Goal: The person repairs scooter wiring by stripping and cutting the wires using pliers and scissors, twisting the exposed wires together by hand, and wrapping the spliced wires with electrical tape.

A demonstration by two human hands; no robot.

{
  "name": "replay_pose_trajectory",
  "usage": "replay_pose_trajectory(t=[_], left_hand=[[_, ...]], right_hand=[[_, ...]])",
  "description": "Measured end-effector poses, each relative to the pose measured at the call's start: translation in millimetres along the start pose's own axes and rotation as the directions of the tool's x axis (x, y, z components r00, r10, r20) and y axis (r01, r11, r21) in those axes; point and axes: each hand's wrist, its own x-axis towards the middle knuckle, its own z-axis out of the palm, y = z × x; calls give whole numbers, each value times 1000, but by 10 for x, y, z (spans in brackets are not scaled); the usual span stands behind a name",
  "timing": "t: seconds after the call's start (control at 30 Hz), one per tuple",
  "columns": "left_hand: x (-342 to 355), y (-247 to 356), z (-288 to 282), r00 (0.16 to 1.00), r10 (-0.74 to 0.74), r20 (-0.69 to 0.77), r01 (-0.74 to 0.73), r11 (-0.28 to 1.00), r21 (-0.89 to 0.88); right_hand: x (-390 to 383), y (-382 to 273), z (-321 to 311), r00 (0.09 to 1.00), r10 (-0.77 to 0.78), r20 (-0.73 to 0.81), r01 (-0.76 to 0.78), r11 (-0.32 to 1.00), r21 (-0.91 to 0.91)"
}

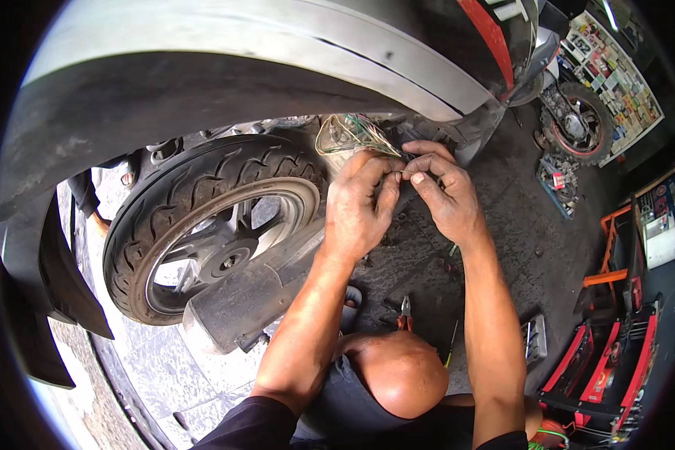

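My left hand [360, 202] and my right hand [446, 195] meet below the underside of the scooter's grey-and-black bodywork [420, 82], fingertips pinched on a thin wire [403, 172]. A bundle of green and pale wires [356, 135] hangs just behind my fingers, partly hidden by them. To the left of my hands stand the scooter's black wheel [139, 232] and its dark muffler [232, 307]. Orange-handled pliers [406, 315] lie on the dark floor beyond my bent knee, with a thin screwdriver [450, 345] to their right.
At the right are another motorbike wheel [577, 120], a blue tray of parts [557, 187], an orange stand [606, 277], an open red toolbox [600, 375] and a grey tray [534, 337]. Another person's leg [86, 195] shows at the far left behind the wheel.
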Motion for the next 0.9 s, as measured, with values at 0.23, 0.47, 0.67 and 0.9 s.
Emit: replay_pose_trajectory(t=[0.23,0.47,0.67,0.9], left_hand=[[-63,21,22,942,-325,89,336,891,-305],[-63,-24,77,921,-369,122,378,777,-504],[-67,-72,77,908,-386,162,408,728,-551],[-86,-68,61,919,-357,167,390,764,-515]], right_hand=[[-38,78,105,987,-50,-151,50,999,-7],[-45,104,125,983,-55,-177,59,998,15],[-40,123,132,978,-67,-196,70,998,8],[-40,104,144,976,-64,-210,73,997,36]])
